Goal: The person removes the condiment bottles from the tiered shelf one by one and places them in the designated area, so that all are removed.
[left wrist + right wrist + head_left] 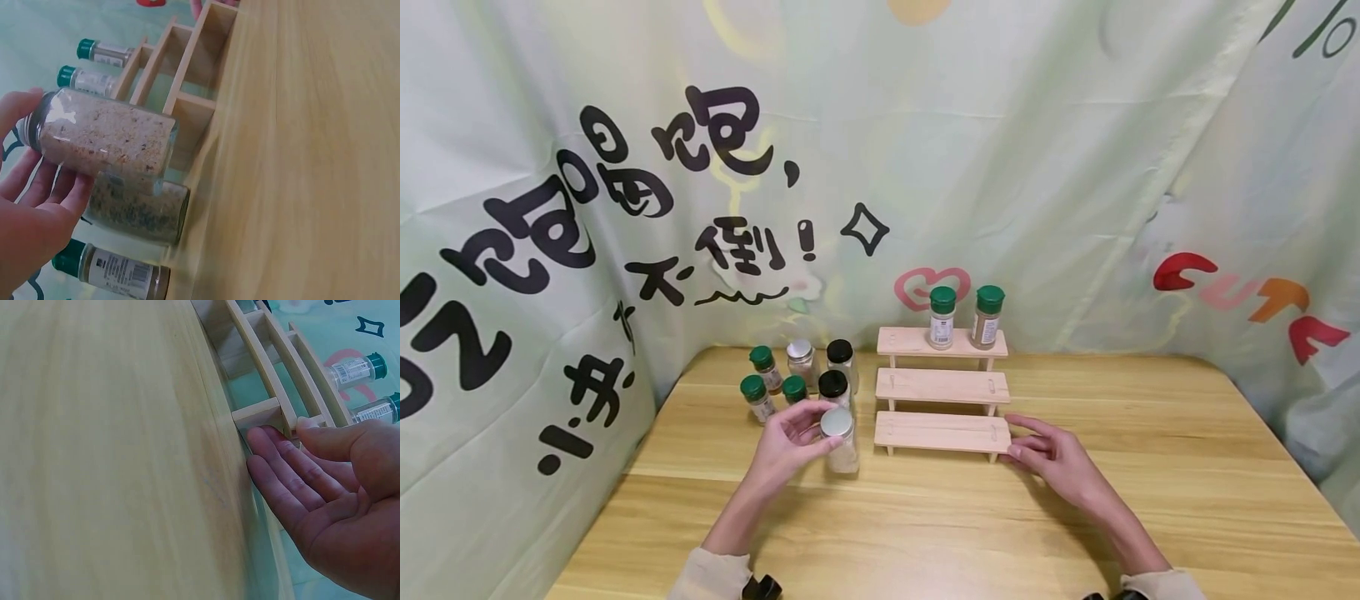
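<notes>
My left hand (811, 430) grips a glass jar of beige spice with a silver lid (839, 442), standing on the table just left of a three-step wooden rack (940, 431). In the left wrist view the jar (106, 136) lies across my fingers (56, 187). At the right end of the rack's lowest step rests my right hand (1024, 442), fingers straight. The right wrist view shows the fingertips (265, 440) against the rack's end leg (259, 414) and the thumb on the step. Two green-lidded jars (942, 317) (988, 316) stand on the top step.
A cluster of several jars (797, 375) with green, black and silver lids stands behind my left hand. The wooden table (925, 525) is bare in front. A printed cloth backdrop (550, 250) encloses the back and both sides.
</notes>
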Motion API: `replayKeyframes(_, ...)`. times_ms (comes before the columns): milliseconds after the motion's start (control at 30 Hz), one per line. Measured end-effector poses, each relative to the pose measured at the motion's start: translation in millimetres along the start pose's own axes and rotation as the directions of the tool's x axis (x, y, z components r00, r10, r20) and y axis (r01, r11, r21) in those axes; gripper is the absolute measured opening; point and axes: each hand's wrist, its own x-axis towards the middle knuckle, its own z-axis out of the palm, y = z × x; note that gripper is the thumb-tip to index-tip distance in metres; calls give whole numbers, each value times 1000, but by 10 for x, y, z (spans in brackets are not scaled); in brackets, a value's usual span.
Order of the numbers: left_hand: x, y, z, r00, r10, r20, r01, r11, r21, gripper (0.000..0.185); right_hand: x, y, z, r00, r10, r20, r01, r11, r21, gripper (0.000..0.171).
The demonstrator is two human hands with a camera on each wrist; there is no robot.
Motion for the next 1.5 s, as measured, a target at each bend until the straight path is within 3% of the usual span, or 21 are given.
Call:
replayKeyframes(233, -52, -102, -111, 999, 11, 42, -12, 1000, 9, 46, 9, 17, 15, 1000, 16, 16, -16, 999, 51, 51)
replayKeyframes(567, -81, -167, -168, 998, -8, 61, 11, 999, -48, 48, 1, -9, 11, 1000, 20, 3, -20, 1000, 14, 51)
replayKeyframes(767, -81, -174, -190, 996, -12, 91, 17, 999, -49, 47, -7, -11, 2, 1000, 11, 6, -11, 1000, 20, 51)
replayKeyframes(1233, -62, -180, -172, 996, -39, 80, 41, 999, -33, 48, -11, -3, -13, 1000, -2, 5, 2, 1000, 12, 51)
replayKeyframes(1500, -50, -121, -214, 992, -7, 123, 10, 1000, -22, 50, 7, 9, -11, 1000, 5, 7, -6, 1000, 16, 52)
